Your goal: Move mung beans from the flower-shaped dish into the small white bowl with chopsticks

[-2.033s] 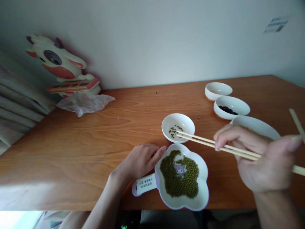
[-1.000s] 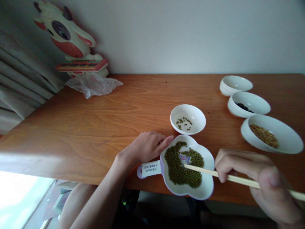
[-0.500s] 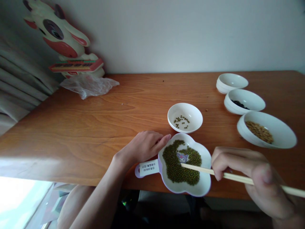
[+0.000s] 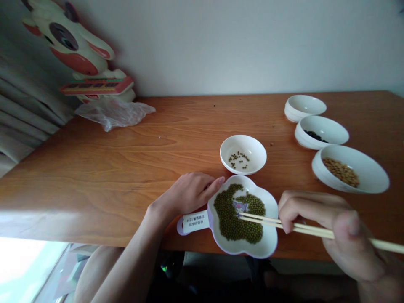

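A white flower-shaped dish [image 4: 269,245] with a purple rim and labelled handle holds many green mung beans [image 4: 227,223]; a cartoon face shows on its bare bottom. My left hand [image 4: 195,192] lies at the dish's left side, thumb stretched along the rim, fingers partly hidden. In my right hand [image 4: 322,223] is a pair of wooden chopsticks [image 4: 261,221]. Their tips are slightly apart, over the printed face beside the beans. Whether a bean sits between the tips I cannot tell. Just behind the dish stands a white bowl [image 4: 257,153] with scattered mung beans.
On the right stand three white bowls: one with tan beans [image 4: 341,171], one with black beans [image 4: 315,136], and a far bowl [image 4: 307,105] whose visible inside is bare. A plastic bag [image 4: 116,113] and a cow-shaped toy [image 4: 82,50] occupy the back left corner.
The chopstick tips have parted slightly; before, they looked like one stick. Both hands keep nearly the same place, and the whole view has shifted a little.
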`<control>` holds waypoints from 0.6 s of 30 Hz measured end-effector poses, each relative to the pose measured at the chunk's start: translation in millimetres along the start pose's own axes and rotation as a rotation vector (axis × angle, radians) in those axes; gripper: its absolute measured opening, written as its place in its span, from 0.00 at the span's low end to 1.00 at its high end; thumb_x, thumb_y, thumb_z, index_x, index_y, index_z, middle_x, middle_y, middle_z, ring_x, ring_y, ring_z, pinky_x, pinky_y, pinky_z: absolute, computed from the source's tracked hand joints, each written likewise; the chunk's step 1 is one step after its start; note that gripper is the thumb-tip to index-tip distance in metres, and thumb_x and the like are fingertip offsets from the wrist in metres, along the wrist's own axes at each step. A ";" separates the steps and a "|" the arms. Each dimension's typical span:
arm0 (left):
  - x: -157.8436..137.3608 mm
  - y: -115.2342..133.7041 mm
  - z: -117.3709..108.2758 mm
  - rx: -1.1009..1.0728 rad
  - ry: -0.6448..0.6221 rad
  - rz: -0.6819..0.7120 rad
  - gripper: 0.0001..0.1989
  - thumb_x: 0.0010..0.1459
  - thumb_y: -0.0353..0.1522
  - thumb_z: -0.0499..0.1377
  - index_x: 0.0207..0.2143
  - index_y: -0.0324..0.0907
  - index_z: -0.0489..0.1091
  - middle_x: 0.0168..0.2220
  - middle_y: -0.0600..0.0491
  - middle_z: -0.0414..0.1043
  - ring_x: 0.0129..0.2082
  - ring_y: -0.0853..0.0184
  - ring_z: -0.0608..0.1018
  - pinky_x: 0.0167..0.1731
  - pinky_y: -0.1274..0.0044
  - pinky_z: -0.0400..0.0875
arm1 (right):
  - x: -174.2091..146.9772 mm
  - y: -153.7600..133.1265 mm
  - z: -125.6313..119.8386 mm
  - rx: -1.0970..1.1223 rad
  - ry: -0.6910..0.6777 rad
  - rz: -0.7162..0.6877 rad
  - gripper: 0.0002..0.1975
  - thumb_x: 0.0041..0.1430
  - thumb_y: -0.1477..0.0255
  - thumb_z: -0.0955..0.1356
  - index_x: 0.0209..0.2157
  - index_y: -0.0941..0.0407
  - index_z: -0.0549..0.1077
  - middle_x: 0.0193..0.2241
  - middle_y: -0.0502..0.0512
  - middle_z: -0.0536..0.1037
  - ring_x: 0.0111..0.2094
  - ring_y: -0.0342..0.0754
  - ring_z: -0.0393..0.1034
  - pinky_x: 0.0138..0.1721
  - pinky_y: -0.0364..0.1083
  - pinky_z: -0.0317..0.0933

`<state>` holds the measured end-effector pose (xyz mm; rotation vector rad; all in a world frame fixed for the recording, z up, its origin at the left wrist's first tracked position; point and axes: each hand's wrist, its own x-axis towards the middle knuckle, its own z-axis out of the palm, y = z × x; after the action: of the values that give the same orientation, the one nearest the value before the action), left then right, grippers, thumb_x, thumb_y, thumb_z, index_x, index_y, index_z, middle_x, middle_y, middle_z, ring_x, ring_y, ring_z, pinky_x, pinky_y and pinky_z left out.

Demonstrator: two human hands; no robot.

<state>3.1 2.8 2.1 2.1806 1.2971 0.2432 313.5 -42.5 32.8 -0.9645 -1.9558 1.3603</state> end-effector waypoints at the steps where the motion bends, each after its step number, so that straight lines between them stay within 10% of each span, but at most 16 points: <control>1: 0.0 0.2 0.1 0.000 -0.003 -0.001 0.33 0.78 0.50 0.40 0.30 0.42 0.71 0.30 0.51 0.77 0.28 0.66 0.75 0.33 0.73 0.61 | 0.9 -1.3 1.1 -0.002 -0.002 -0.006 0.40 0.66 0.34 0.51 0.29 0.53 0.74 0.27 0.55 0.75 0.27 0.51 0.67 0.29 0.50 0.55; 18: 0.4 -2.6 1.7 -0.012 -0.015 0.006 0.32 0.78 0.50 0.40 0.30 0.42 0.70 0.30 0.52 0.77 0.29 0.66 0.75 0.36 0.73 0.63 | 1.1 -1.4 -2.2 -0.040 0.021 0.016 0.41 0.64 0.33 0.51 0.30 0.53 0.74 0.27 0.55 0.75 0.27 0.50 0.66 0.29 0.49 0.55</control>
<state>2.2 3.4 -0.8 2.1725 1.2782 0.2354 314.3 -40.7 34.9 -1.0113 -1.9706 1.3194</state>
